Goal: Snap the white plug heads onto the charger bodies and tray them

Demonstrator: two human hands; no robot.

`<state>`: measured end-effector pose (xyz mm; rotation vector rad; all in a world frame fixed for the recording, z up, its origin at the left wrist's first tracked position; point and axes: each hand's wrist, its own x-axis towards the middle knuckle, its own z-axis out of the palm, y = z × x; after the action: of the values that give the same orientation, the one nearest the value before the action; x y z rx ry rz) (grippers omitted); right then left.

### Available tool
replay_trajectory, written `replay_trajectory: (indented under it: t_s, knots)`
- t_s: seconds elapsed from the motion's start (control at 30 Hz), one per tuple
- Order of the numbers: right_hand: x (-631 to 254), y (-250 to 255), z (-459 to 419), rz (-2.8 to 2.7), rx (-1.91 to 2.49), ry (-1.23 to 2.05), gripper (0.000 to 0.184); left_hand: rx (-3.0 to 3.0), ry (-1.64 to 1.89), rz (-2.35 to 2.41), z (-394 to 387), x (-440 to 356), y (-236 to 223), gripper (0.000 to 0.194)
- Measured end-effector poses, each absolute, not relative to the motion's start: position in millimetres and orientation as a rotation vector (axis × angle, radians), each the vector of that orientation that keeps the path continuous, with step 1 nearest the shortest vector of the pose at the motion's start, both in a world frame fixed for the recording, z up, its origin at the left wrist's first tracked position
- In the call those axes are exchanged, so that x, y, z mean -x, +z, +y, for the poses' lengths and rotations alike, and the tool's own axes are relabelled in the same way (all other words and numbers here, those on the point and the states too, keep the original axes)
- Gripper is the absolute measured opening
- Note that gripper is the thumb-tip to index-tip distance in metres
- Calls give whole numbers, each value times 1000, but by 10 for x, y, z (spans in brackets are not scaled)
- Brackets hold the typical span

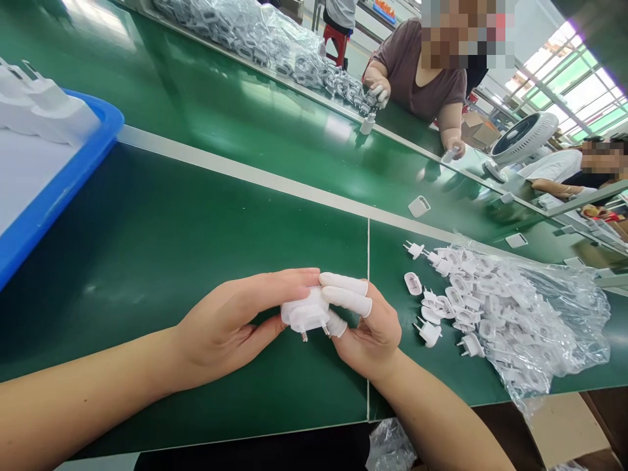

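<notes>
A white plug adapter point(305, 313) with two metal pins pointing down is held between both hands above the green table. My left hand point(230, 324) grips it from the left, fingers over the top and thumb near its lower side. From the right, my right hand point(370, 327) holds it with fingers in white finger cots; its thumb is near the pins. The side of the adapter facing away is hidden. To the right of my hands, a heap of white plug pieces point(510, 314) spills from a clear plastic bag point(583, 314).
A blue tray point(105, 121) with white adapters point(44, 108) stands at the left. Beyond the pale strip, two white pieces point(419, 207) lie on the green surface. Across it, a co-worker point(417, 65) handles small parts beside a bagged pile point(255, 39). A fan point(524, 137) stands at right.
</notes>
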<state>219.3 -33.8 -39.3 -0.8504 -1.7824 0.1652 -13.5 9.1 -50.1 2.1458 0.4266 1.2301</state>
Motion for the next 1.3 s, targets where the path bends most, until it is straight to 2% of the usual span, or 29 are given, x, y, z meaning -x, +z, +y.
replay_trajectory:
  t_s: [0.33, 0.67, 0.8, 0.93, 1.03, 1.17, 1.3]
  knots:
    - [-2182, -358, -394, -1786, 791, 117, 42, -2216, 1283, 286, 121, 179, -448, 47]
    - [-2208, -360, -409, -1822, 804, 66, 52, -2371, 1291, 280, 140, 199, -524, 60]
    - [-2238, -301, -424, -1913, 846, 66, 58, -2343, 1284, 325, 65, 139, -433, 47]
    - [-2390, -278, -344, -1916, 923, -84, 39, -2120, 1176, 599, -95, 224, -98, 39]
    - [-2653, -348, -208, -1889, 1220, -274, 24, -1969, 1281, 934, -101, 569, 197, 32]
    - [-3019, -546, -38, -2011, 1903, -408, 57, -1512, 1829, 1489, 304, 1483, 424, 51]
    - [-3123, -604, 39, -1932, 2425, -247, 58, -1000, 2147, 1852, 938, 2522, 413, 46]
